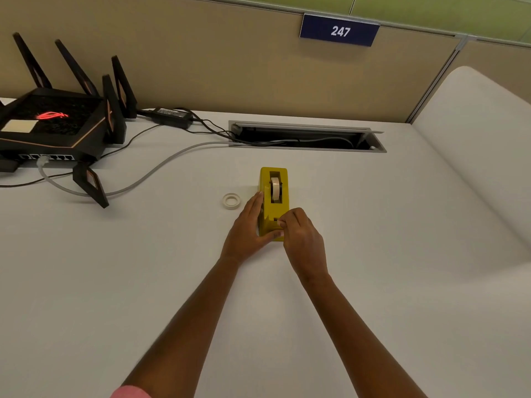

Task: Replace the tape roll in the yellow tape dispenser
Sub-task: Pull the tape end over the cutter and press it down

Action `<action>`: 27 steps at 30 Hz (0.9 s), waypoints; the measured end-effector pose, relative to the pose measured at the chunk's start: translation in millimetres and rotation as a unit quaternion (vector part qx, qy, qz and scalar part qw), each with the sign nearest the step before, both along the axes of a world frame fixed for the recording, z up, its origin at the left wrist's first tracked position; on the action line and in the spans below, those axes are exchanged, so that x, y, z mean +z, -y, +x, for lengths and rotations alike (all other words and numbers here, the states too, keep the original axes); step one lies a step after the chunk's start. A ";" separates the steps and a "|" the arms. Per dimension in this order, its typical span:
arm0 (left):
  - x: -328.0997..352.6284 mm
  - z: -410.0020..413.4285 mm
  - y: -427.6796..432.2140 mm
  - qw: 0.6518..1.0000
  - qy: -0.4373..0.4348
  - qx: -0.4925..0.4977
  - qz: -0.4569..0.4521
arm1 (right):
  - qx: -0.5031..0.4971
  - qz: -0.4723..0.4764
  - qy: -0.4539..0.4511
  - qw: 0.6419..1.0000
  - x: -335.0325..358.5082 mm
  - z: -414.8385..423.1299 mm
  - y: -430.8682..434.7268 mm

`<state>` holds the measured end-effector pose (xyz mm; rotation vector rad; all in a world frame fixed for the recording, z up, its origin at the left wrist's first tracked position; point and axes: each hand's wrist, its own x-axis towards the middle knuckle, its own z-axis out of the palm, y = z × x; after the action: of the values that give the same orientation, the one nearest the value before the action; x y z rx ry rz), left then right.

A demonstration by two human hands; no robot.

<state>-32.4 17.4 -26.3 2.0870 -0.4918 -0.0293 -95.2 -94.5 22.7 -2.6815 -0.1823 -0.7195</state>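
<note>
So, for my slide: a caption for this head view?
Left hand steadies yellow tape dispenser; right hand pinches at its cutter end.

Both of your forearms are bare from the wrist back to the near edge of the view, with no watch, bracelet or ring showing on either side. Your left hand (249, 228) and right hand (301, 234) are ungloved, the fingernails short and plain. The only clothing in sight is a small patch of pink sleeve (130, 392) at your left elbow, near the bottom edge.
</note>
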 end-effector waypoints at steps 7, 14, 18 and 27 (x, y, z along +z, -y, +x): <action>-1.5 -0.3 -0.2 1.000 0.001 0.003 0.004 | -0.008 0.002 0.032 0.999 -7.0 -1.8 -0.9; -3.6 0.6 0.3 1.000 0.003 0.006 0.012 | -0.019 0.017 0.064 0.998 -13.0 -1.4 -3.6; -3.6 1.1 0.5 1.000 0.010 0.007 0.009 | -0.012 0.005 0.079 0.997 -18.0 -3.0 -2.5; 1.3 -2.0 0.3 1.000 0.015 0.009 0.006 | -0.031 -0.042 0.078 0.996 -30.1 -6.0 -1.6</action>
<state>-34.4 17.1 -25.0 2.1070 -0.4909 0.0094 -101.2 -92.8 -7.3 -2.7193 -0.1734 -0.9621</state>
